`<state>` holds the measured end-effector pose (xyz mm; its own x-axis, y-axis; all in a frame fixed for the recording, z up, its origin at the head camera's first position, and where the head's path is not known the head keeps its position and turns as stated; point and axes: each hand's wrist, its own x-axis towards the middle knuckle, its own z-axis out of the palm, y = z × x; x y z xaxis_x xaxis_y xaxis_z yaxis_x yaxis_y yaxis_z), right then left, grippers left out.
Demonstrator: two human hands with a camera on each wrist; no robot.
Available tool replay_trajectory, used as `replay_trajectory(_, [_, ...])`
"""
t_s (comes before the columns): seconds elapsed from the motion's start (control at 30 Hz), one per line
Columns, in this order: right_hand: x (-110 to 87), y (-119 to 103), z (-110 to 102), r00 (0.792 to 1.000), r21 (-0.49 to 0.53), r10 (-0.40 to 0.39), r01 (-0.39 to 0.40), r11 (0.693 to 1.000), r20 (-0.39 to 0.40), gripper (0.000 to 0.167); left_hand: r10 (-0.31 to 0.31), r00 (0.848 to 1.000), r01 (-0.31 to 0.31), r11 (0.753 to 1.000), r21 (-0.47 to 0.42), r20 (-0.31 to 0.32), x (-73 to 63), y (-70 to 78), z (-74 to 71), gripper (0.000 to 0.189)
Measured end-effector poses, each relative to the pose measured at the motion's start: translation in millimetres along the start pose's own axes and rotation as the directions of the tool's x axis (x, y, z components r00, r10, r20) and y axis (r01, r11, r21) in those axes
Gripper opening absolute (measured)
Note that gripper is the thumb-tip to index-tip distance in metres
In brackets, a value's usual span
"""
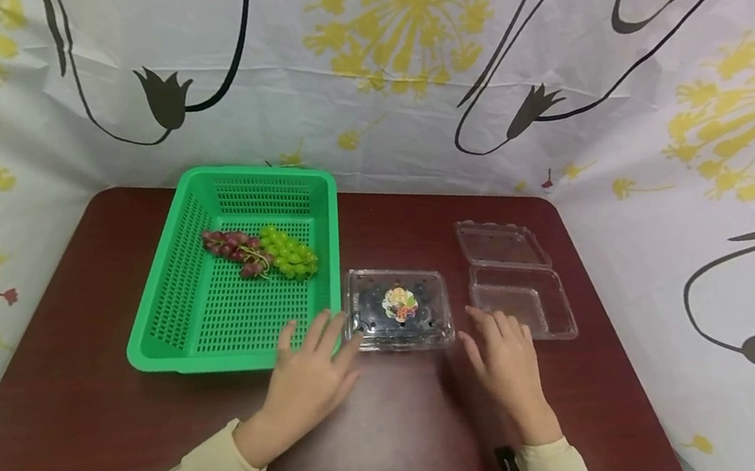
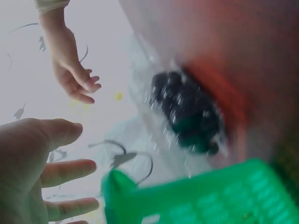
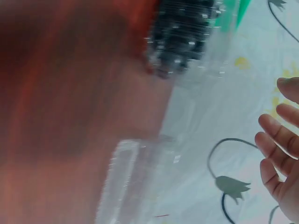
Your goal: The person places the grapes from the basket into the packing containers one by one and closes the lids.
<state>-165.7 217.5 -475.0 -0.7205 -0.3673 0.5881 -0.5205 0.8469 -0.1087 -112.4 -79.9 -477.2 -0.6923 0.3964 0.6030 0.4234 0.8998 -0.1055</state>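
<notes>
A closed clear plastic box (image 1: 368, 306) with a round fruit sticker on its lid lies mid-table. Dark grapes (image 2: 182, 112) fill it, seen through its side in the left wrist view. My left hand (image 1: 310, 378) hovers with spread fingers between this box and the front right corner of the green basket (image 1: 150, 301), holding nothing. Over on the box's right, my right hand (image 1: 507, 364) is also empty, fingers loosely extended, near an opened clear box (image 1: 519, 302). Inside the basket lie a bunch of red grapes (image 1: 233, 246) and a bunch of green grapes (image 1: 287, 253).
All of it stands on a dark red wooden table (image 1: 78, 387) with rounded corners. A white cloth (image 1: 390, 142) printed with yellow and grey flowers hangs behind and beside the table. The opened box's lid (image 1: 501, 244) is folded back toward the far edge.
</notes>
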Motion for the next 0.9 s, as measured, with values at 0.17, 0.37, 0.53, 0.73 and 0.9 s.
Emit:
replay_trajectory(0.17, [19.6, -8.0, -4.9, 0.999, 0.05, 0.009, -0.006, 0.999, -0.046, 0.041, -0.064, 0.998, 0.064, 0.998, -0.014, -0.022, 1.4, -19.1, -15.4, 0.049])
replay_trajectory(0.37, [53.5, -23.7, -8.4, 0.999, 0.085, 0.003, 0.0, 0.996, -0.039, 0.041, -0.153, 0.982, 0.147, 0.987, -0.064, -0.113, 3.9, -40.4, -24.8, 0.046])
replay_trajectory(0.53, [81.4, -37.1, -13.3, 0.999, 0.099, -0.027, 0.03, 0.995, -0.036, 0.041, -0.234, 0.952, 0.217, 0.971, -0.103, -0.198, 1.4, -56.3, -29.1, 0.046])
replay_trajectory(0.73, [111.5, -55.9, -18.1, 0.998, 0.097, -0.068, 0.067, 0.993, 0.003, 0.043, -0.347, 0.915, 0.329, 0.937, -0.117, -0.207, -8.8, -77.8, -35.7, 0.048])
replay_trajectory(0.9, [136.1, -73.2, -15.5, 0.992, 0.088, -0.082, 0.075, 0.993, 0.09, 0.048, -0.456, 0.87, 0.442, 0.89, -0.116, -0.188, -22.7, -99.4, -40.2, 0.051])
